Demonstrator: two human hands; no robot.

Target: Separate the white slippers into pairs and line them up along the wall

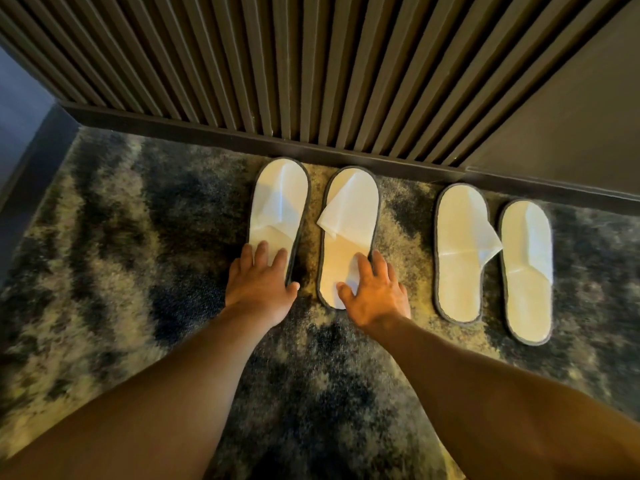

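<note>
A mottled blue-and-cream shag carpet [138,258] meets a ribbed dark slatted wall [277,64]. Four flat white cloth slippers with grey piping lie toes to the baseboard, two pairs. My left hand [259,285] presses the leftmost slipper [277,202], fingers spread; my right hand [375,292], splayed, presses its partner [349,216].

Both your bare forearms reach forward, converging slightly. Your left hand [260,285] lies palm down, fingers spread and flat, thumb pointing inward toward the other hand. Your right hand [375,292], just beside it, is also palm down, fingers splayed and slightly arched, thumb stretched out toward the left hand. Neither hand is closed around anything.
</note>
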